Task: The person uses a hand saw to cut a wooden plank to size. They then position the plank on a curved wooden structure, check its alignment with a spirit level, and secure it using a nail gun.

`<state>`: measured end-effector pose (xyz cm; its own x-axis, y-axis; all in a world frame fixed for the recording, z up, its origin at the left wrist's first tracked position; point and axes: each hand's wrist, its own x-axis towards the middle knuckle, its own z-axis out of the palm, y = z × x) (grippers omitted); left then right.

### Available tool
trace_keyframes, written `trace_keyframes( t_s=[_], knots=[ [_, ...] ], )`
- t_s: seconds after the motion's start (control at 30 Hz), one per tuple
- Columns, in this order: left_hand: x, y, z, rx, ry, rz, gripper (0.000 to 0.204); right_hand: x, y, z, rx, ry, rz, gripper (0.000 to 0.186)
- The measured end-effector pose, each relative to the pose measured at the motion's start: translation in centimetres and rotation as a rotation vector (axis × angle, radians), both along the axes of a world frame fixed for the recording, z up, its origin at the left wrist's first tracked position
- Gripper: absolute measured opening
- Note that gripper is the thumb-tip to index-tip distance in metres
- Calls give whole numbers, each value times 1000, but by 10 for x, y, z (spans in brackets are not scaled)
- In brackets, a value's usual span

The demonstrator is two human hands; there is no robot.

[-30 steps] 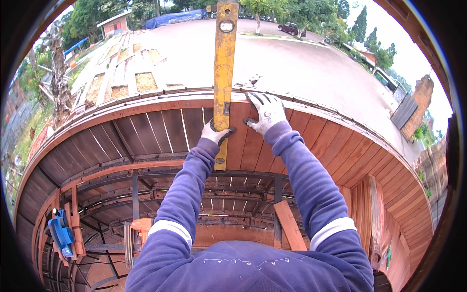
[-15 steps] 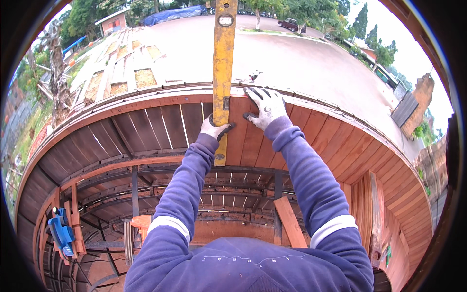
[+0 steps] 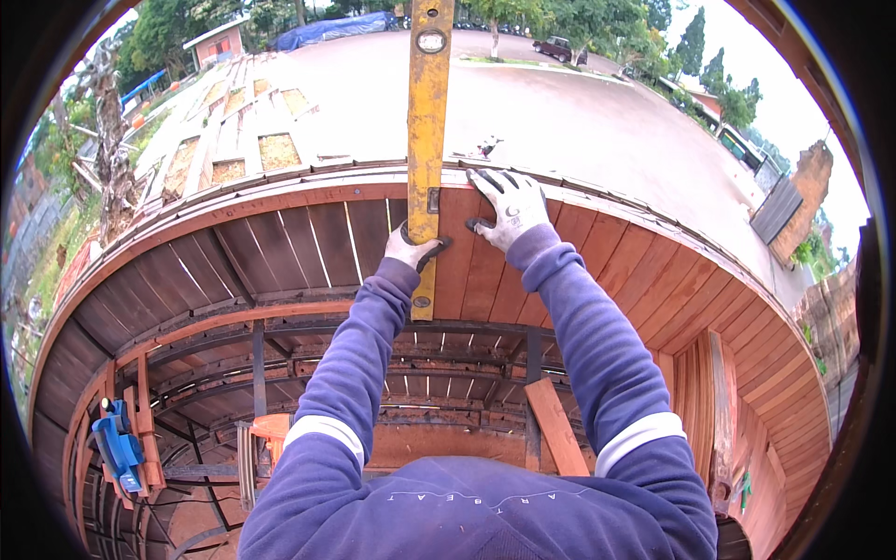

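A long yellow spirit level [image 3: 428,121] stands upright against the curved wooden wall and rises past its top edge. My left hand [image 3: 412,248], in a white glove with dark fingertips, is wrapped round the level's lower part. My right hand [image 3: 513,207], gloved the same way, lies with fingers spread on the top of a reddish plank [image 3: 457,252] just right of the level. Its fingertips reach over the wall's top rail [image 3: 317,194]. Newer reddish planks [image 3: 644,271] run on to the right; older dark boards with gaps [image 3: 280,245] are on the left.
A blue power tool [image 3: 118,446] rests on the framing at lower left, beside an orange object [image 3: 272,427]. A loose board [image 3: 557,427] leans below my right arm. Curved dark metal bars [image 3: 448,350] cross below. Outside are paving, stacked frames [image 3: 224,121] and trees.
Almost nothing differs. The spirit level's lower end sits very slightly lower; both hands keep their places.
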<state>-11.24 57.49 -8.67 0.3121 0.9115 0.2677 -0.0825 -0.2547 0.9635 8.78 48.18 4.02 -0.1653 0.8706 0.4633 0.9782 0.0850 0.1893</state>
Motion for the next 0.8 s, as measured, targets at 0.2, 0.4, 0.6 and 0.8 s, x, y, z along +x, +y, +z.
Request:
trace_keyframes(
  t_s=[0.2,0.4,0.6,0.8],
  knots=[
    [1,3,-5,-16,-12,-12,47,0,-3,1,-15,3,-18,83],
    [-2,10,-11,-20,-42,-23,47,-2,-1,1,-15,2,-12,84],
    [1,5,-7,-32,-33,-30,46,-1,-4,2,-13,-5,-16,84],
    [1,5,-8,-40,-69,-52,46,-1,-3,1,-1,1,-4,86]
  ],
)
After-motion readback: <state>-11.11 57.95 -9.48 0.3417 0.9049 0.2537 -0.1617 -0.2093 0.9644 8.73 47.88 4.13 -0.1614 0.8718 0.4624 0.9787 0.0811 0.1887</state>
